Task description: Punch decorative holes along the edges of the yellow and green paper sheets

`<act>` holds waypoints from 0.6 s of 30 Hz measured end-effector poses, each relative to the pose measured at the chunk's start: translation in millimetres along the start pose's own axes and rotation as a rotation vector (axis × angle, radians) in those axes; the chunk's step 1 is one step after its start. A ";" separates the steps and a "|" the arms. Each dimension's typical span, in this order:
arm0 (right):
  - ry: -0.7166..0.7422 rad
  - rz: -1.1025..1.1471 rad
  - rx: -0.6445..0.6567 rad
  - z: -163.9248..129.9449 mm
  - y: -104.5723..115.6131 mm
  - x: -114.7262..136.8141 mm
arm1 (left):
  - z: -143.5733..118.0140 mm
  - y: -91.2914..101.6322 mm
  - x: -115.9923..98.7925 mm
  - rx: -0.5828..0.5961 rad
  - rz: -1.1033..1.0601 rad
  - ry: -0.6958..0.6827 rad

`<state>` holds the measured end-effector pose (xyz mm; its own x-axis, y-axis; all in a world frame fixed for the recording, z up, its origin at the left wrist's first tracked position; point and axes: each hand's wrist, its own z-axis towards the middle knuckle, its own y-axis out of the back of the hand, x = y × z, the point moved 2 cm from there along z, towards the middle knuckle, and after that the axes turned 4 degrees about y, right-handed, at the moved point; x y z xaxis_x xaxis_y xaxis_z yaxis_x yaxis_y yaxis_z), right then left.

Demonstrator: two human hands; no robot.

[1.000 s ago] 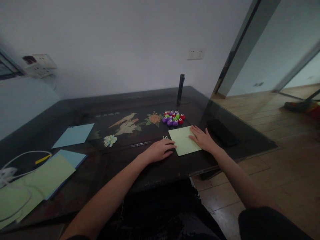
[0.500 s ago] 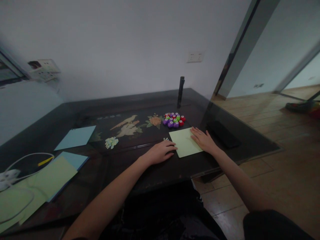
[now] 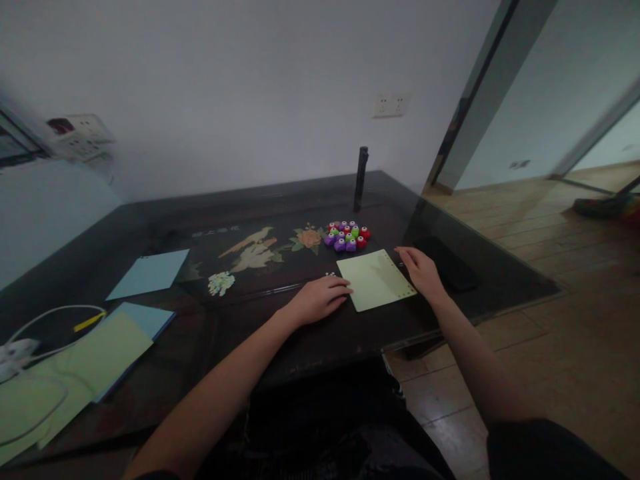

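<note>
Single head-worn view, looking forward and down, near the dark table (image 3: 150, 220)

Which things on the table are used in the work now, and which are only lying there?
In use:
left hand
right hand
light green sheet, punched holes along its right edge
cluster of small punches

Lying about:
blue sheet
stack of green and blue sheets
white cable
black upright stick

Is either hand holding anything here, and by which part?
Nothing is gripped. The left hand rests on the table by the green sheet's left edge; the right hand lies flat at its right edge.
</note>
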<state>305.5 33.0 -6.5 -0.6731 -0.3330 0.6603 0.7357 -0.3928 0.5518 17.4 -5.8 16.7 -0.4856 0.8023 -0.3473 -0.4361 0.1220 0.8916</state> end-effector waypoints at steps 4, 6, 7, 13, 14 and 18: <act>-0.041 0.127 -0.057 3.6 6.3 27.0 | 2.3 13.1 2.1 -0.171 -0.174 0.126; -0.037 0.230 -0.008 7.5 0.8 52.4 | 3.9 21.4 6.5 -0.317 -0.340 0.247; -0.027 0.291 0.038 9.6 -5.5 67.2 | 4.7 25.1 9.4 -0.394 -0.447 0.316; -0.056 0.788 0.281 14.0 -83.6 150.9 | 9.1 26.6 23.0 -0.798 -1.254 0.639; -0.058 0.826 0.320 12.7 -98.7 161.2 | 9.4 23.3 23.9 -0.821 -1.345 0.676; -0.041 0.832 0.433 3.9 -142.5 189.1 | 6.3 13.0 26.4 -0.880 -1.376 0.722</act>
<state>73.7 29.4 41.7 0.0787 -0.3299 0.9407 0.9489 0.3141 0.0308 3.8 20.7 20.9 0.4443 -0.0179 -0.8957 -0.8926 -0.0944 -0.4409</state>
